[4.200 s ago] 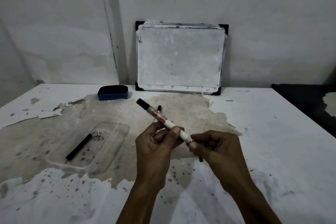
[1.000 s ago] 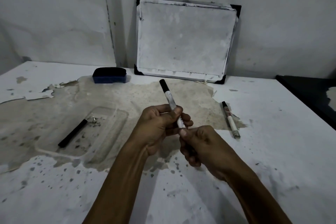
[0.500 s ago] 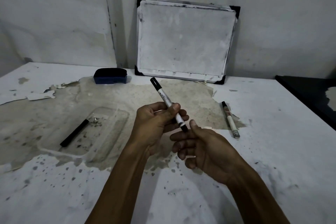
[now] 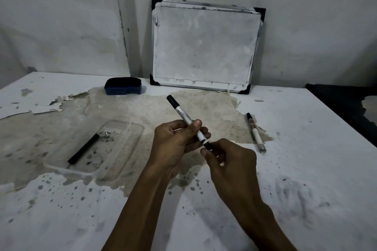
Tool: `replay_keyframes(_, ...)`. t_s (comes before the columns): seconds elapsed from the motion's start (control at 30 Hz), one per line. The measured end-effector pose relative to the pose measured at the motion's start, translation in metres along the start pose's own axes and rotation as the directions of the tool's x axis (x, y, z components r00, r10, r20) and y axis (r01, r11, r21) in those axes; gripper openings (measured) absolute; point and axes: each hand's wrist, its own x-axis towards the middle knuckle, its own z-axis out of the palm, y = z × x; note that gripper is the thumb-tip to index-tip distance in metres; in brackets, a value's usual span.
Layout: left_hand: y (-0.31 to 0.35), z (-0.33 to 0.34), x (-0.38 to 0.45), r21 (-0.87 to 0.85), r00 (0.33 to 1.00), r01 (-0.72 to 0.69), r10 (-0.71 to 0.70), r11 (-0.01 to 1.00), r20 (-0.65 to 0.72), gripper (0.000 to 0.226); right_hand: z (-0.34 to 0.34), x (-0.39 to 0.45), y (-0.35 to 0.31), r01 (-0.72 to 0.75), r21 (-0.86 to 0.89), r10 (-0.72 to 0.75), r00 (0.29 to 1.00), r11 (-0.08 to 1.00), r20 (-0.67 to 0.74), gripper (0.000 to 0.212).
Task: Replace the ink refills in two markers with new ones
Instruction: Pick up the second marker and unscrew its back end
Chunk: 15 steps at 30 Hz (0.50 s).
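My left hand (image 4: pixel 175 138) holds the marker (image 4: pixel 186 119) mid-frame while my right hand (image 4: pixel 226 157) pinches its black end piece (image 4: pixel 208 146); pull straight, not sideways.

Left hand (image 4: pixel 175 140) holds marker (image 4: pixel 184 117); right hand (image 4: pixel 228 161) apparently pinches its dark end.

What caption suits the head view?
Left hand holds a marker while the right hand grips its rear end; another marker lies aside.
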Motion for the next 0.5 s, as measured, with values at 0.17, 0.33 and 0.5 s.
replay_keyframes(0.17,-0.002,-0.003,0.000,-0.038,0.999,0.002,-0.004,0.999,-0.055,0.015,0.002,-0.009,0.011,0.077,-0.254,-0.110,0.987,0.964,-0.119,0.013)
replay_keyframes(0.33,-0.003,-0.013,0.003,-0.064,0.995,0.012,-0.019,0.998,-0.102,0.013,-0.023,-0.003,0.035,-0.220,-0.400,0.188,0.975,0.889,-0.119,0.024)
replay_keyframes(0.5,-0.011,-0.015,0.004,-0.076,0.994,0.036,-0.043,0.996,-0.100,0.011,-0.030,-0.001,0.058,-0.315,-0.479,0.329,0.943,0.820,-0.057,0.026)
